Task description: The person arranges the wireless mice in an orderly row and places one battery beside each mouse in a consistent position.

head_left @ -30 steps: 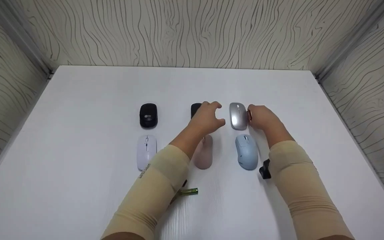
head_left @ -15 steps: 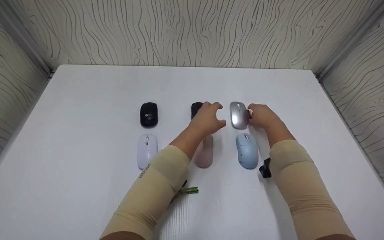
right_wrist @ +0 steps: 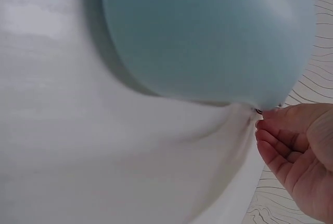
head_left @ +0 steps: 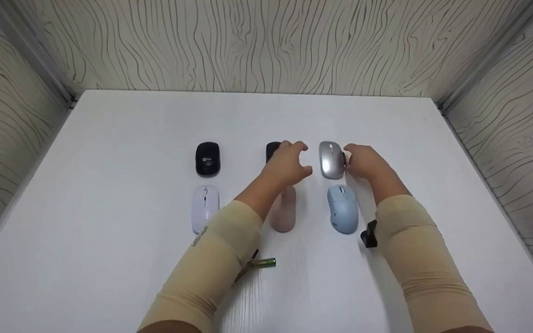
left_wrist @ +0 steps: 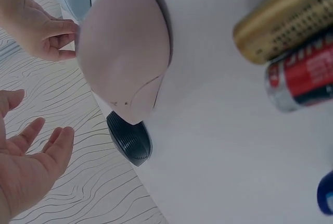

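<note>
My right hand (head_left: 366, 162) pinches a small dark piece (head_left: 345, 160) right at the right edge of a silver computer mouse (head_left: 331, 159). Most of that piece is hidden by thumb and fingers; I cannot tell its kind. In the right wrist view, the blue mouse (right_wrist: 208, 36) fills the top, with the pinching fingers (right_wrist: 281, 146) beyond it. My left hand (head_left: 286, 164) hovers with thumb and fingers spread in a C, holding nothing, left of the silver mouse. Beneath its arm lie a black mouse (head_left: 272, 150) and a pink mouse (head_left: 283, 217), both partly covered.
A black mouse (head_left: 207, 159) and a lavender mouse (head_left: 204, 208) lie to the left on the white table (head_left: 109, 185). A green battery (head_left: 263, 263) pokes out by the left sleeve. Gold (left_wrist: 286, 18) and red (left_wrist: 307, 73) batteries show in the left wrist view.
The small piece in my right hand showed a red side a second ago and looks dark now. Both hands and all the mice have otherwise stayed nearly in place.
</note>
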A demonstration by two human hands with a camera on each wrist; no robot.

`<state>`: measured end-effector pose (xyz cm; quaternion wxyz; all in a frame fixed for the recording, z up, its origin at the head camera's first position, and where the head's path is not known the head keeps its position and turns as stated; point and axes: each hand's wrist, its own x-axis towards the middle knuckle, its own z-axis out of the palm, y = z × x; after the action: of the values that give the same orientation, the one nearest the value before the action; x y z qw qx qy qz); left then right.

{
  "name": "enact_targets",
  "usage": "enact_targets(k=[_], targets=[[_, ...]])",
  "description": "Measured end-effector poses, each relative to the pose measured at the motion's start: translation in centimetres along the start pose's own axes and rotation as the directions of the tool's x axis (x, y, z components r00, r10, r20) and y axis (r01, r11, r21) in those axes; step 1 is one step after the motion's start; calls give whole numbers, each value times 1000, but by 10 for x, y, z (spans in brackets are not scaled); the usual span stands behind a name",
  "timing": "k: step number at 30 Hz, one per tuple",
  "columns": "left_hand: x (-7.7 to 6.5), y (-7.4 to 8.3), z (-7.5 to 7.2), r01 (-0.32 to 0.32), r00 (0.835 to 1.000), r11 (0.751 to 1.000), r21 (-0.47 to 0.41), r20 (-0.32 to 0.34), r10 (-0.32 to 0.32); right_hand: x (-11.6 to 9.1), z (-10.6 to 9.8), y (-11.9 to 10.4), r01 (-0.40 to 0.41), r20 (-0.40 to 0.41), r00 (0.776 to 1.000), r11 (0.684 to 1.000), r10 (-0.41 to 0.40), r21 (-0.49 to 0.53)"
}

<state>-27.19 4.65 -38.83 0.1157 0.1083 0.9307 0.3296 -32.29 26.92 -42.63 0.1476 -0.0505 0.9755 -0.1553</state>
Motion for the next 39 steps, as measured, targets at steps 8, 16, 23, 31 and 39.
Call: enact_targets(k=[8,16,23,31,39], targets=[[-6,-4,-9,-9,1000,1000,5,-11,9,-8,-9,-2,-8,1,1000,1000,8,8],[-11,-18,-23,-11,1000,1000,-14,-28,11,-18,-20,-15,43,-31,999,999,-43,4],[-21,-30,-37,-27,999,999,-43,-42,25,-33,-25,-43,129,-96,988,991,-125,36],[-49,-47,-44,-55,998,998,3,-42,55,-59,-20,-78,244,-90,966,970,-242,16],[-78,-54,-42,-74,997,997,23,1,74,-88,-2,-109,358,-42,933,934,-358,2]])
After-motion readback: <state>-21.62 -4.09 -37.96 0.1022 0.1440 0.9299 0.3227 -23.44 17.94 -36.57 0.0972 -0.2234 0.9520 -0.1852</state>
